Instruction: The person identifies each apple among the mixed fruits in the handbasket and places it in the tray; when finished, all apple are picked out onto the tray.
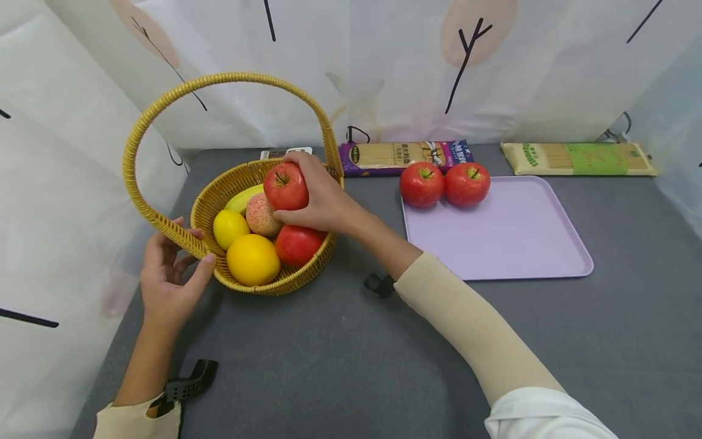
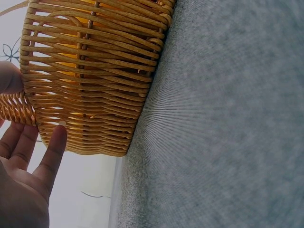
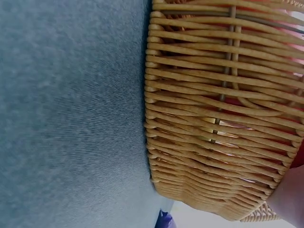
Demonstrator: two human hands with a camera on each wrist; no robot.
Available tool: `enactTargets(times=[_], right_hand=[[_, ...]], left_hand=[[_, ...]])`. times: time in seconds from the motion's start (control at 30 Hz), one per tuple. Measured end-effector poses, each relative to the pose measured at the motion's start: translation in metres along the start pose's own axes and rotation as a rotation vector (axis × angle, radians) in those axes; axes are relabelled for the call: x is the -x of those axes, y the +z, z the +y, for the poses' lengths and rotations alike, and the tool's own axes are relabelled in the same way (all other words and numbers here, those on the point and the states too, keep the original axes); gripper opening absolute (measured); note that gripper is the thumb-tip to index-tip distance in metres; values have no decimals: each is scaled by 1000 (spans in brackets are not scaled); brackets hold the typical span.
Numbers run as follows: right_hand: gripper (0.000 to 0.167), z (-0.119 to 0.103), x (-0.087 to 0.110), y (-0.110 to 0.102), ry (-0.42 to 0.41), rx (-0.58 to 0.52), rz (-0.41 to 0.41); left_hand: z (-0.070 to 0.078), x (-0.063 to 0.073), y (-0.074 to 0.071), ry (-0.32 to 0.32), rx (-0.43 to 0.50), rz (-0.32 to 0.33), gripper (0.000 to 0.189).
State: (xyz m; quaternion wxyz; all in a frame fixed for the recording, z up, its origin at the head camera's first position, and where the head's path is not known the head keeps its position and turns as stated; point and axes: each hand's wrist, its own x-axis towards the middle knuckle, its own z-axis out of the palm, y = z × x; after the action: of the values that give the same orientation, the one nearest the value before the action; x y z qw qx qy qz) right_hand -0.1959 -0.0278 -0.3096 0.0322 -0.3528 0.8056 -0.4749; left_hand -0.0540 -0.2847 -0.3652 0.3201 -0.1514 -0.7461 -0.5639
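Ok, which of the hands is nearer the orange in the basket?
Left. The left hand holds the basket handle's base, right beside the orange. The right hand grips a red apple above the far side.

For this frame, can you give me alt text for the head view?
The right hand grips a red apple above a wicker basket of fruit, while the left hand holds the basket's handle. Two more apples sit on a lilac tray on the grey table.
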Motion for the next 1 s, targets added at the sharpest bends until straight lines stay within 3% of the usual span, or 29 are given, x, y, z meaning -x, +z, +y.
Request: enactTargets(times=[0.3,0.6,1.0], right_hand=[[82,-2,15,-5,-39,-54,67],[85,-6,29,-9,-38,-93,72],[84,-7,56,-12,-95,-205,113]], left_hand=[[-1,-1,0,4,0,2,69],[0,1,0,-21,-41,12,71],[-1,1,1,-9,-5,13,71]])
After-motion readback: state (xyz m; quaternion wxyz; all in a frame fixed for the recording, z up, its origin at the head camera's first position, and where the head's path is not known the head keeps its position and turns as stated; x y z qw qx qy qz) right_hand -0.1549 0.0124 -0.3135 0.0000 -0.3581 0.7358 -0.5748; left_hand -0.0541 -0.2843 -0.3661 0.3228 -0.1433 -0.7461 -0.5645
